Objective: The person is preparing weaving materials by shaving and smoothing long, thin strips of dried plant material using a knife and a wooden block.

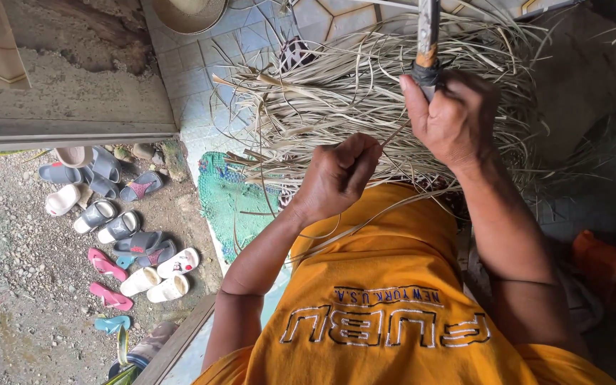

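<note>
Right hand (454,117) clenched round the dark-taped handle of a knife-like tool (427,53), blade rising above the fingers, left hand (338,175) fisted on a thin pale dried leaf strip (393,133) — strip running between both fists, heap of dried palm strips (336,100) just beyond the knuckles, orange shirt (379,285) below.

Knife (428,43): your right hand (454,117) grips its dark-wrapped handle, the worn blade pointing away from you, upright over the pile.
Strip (386,137): thin, pale, dry; pinched in your left hand (340,175), running slanted up to the knife.
Leaf pile (336,100): dried, tangled strips heaped just beyond both hands.
</note>
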